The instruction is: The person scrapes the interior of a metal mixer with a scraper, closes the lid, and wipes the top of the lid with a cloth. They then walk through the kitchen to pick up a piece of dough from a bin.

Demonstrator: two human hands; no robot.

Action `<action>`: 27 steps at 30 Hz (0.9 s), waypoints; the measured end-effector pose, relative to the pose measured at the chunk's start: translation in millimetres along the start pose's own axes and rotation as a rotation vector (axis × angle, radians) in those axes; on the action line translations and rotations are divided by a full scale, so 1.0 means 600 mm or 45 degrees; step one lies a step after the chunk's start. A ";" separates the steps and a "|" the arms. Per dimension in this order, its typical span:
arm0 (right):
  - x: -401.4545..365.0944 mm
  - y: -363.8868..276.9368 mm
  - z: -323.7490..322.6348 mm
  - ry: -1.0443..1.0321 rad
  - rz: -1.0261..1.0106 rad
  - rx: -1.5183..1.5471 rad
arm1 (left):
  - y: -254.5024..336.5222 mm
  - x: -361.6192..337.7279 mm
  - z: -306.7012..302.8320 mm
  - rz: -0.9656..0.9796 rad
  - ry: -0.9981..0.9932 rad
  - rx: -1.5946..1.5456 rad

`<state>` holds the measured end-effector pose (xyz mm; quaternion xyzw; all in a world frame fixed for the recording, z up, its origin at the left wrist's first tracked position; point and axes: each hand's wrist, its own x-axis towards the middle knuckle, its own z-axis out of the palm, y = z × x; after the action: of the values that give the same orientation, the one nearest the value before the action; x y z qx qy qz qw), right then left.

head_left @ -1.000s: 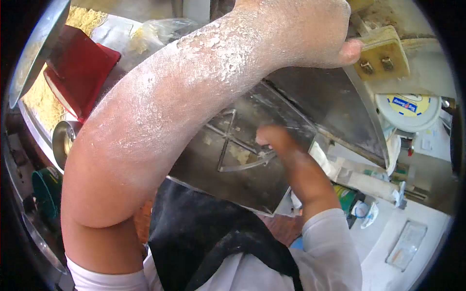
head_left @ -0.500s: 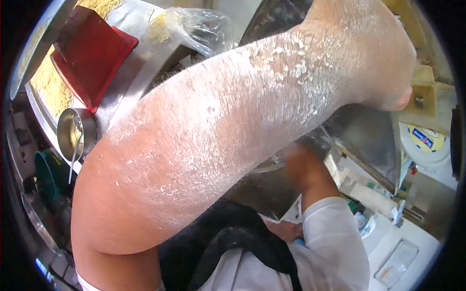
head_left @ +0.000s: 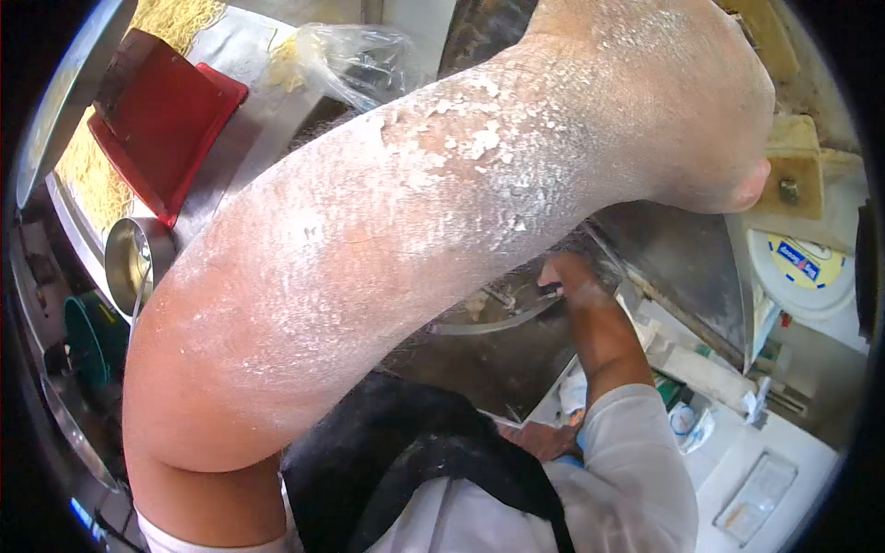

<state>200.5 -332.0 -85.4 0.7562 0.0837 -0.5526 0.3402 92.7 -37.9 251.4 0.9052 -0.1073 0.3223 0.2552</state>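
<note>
"So, where are the hands?"

"The left hand [head_left: 687, 111] is at upper right, at the end of a floury arm [head_left: 359, 240] that crosses the view."

"Spread or closed?"

"I cannot tell. Its fingers are hidden; the thumb [head_left: 754, 187] shows near a yellowish block [head_left: 800, 175]."

"And the right hand [head_left: 564, 272]?"

"Below the arm, beside a curved metal rim [head_left: 498, 326] that lies in front of a dark metal panel [head_left: 489, 369]. Its fingers look bent, with something dark [head_left: 550, 290] against them. Whether they grip that or the rim is too small to tell. Part of the rim is behind the arm."

"What else is about?"

"On the left, a red pan [head_left: 171, 120] leans over noodles [head_left: 97, 175]. A bowl [head_left: 118, 267] with a spoon [head_left: 140, 293] sits just below the pan, and a clear bag [head_left: 364, 60] lies to its right. A white tub [head_left: 811, 297] is at far right, below the block."
</note>
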 end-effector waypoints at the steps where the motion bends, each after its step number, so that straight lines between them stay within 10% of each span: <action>1: -0.011 0.001 -0.005 -0.026 -0.069 0.000 | 0.003 0.001 0.000 0.003 -0.003 0.004; 10: -0.033 -0.029 -0.030 0.038 -0.131 0.214 | -0.029 0.004 0.010 0.401 0.141 -0.344; 12: -0.028 -0.041 -0.028 0.086 -0.022 -0.114 | 0.018 0.005 -0.026 -0.041 -0.135 0.085; 16: 0.012 -0.058 -0.007 0.079 -0.017 -0.339 | -0.005 0.021 -0.023 0.029 -0.117 0.017; 18: 0.006 -0.060 -0.016 0.136 -0.014 -0.258 | -0.006 0.052 -0.067 0.008 -0.687 -0.187; 21: -0.002 -0.056 -0.016 0.183 -0.032 -0.189 | 0.003 -0.005 -0.018 0.101 -0.032 0.039; 27: -0.016 -0.078 0.025 0.211 -0.070 -0.170 | 0.020 0.006 -0.033 -0.063 -0.178 0.108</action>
<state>161.7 -303.2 -99.0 0.7724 0.1689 -0.4904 0.3666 80.6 -37.9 271.2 0.9379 -0.0885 0.2563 0.2163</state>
